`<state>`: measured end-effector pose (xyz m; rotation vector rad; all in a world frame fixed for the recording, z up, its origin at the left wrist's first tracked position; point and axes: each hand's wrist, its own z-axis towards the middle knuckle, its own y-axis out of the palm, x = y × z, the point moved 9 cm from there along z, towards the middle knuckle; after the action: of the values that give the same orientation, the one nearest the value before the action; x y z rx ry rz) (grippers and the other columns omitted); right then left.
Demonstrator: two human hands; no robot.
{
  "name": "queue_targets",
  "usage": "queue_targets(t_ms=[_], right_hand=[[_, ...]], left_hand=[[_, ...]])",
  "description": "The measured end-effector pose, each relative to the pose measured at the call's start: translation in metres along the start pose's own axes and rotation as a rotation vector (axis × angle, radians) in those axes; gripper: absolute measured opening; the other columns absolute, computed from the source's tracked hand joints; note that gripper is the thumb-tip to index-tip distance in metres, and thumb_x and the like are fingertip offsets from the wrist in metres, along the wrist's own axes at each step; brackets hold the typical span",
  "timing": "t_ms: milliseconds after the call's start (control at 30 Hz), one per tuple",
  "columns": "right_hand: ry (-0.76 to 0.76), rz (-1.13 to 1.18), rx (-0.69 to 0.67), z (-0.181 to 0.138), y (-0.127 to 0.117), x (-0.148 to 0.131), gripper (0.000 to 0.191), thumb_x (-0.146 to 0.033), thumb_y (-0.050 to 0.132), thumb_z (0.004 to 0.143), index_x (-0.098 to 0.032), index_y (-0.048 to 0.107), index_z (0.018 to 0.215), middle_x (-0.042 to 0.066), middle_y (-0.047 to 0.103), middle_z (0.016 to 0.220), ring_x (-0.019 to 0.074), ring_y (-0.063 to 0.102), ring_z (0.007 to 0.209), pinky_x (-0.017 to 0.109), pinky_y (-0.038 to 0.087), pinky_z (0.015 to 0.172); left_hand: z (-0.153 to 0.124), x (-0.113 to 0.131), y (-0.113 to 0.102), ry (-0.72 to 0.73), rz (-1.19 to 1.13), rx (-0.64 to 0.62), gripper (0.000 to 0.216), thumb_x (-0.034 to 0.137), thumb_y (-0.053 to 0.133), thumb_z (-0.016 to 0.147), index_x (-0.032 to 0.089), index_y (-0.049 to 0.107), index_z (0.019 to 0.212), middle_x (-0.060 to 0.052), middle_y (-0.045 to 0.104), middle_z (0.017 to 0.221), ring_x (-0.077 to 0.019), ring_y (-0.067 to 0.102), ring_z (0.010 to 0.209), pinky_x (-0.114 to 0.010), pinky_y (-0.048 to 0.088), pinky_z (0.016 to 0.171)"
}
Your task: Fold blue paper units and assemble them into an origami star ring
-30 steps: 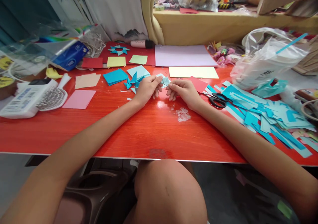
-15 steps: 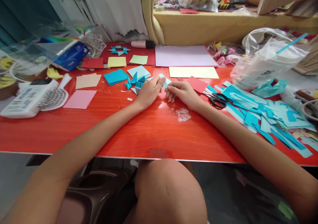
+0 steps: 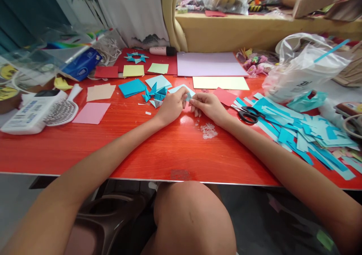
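Paper (image 3: pixel 189 96) in fingers (image 3: pixel 183 92), cup (image 3: pixel 302 83) in bag (image 3: pixel 311 54)

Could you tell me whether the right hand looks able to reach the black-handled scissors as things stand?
Probably yes: the right hand is near the scissors, whose handles look uncovered, though it pinches light blue paper and would likely need to let go first.

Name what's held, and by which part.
A small light-blue paper: left hand at its left side, right hand at its right; exact edges are too small to tell.
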<state>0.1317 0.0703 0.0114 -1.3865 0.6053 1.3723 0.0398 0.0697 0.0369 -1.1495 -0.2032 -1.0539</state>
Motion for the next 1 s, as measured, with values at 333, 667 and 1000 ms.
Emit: queue_targets(t_ms=[333,667,1000], right_hand=[[0.003,-0.349,0.247,-0.003,-0.021,-0.007,0.026,-0.029,0.047,0.086,-0.015,0.057,0.067,-0.001,0.053,0.052,0.0092,0.044,0.048,0.023,0.032,0.051],[-0.011,-0.405,0.304,-0.003,-0.024,-0.01,0.025,-0.027,0.044,0.086,-0.015,0.056,0.068,-0.002,0.049,0.054,0.0114,0.045,0.054,0.024,0.031,0.055],[0.002,-0.329,0.282,-0.005,-0.022,-0.009,0.023,-0.026,0.04,0.088,-0.017,0.053,0.071,-0.002,0.048,0.054,0.0113,0.044,0.053,0.024,0.032,0.056]], left_hand=[[-0.001,-0.008,-0.008,-0.166,-0.035,0.031,0.018,0.023,0.045,0.087,0.019,0.044,0.069,0.004,0.053,0.049,-0.0108,0.05,0.052,-0.024,0.036,0.058],[-0.003,0.004,-0.008,-0.073,0.06,0.051,0.019,0.019,0.032,0.091,0.02,0.041,0.075,0.001,0.06,0.065,-0.0115,0.053,0.06,-0.025,0.037,0.061],[-0.003,-0.002,-0.018,-0.129,0.006,0.178,0.013,0.026,0.036,0.092,0.021,0.042,0.082,0.002,0.053,0.067,-0.0108,0.05,0.061,-0.024,0.037,0.059]])
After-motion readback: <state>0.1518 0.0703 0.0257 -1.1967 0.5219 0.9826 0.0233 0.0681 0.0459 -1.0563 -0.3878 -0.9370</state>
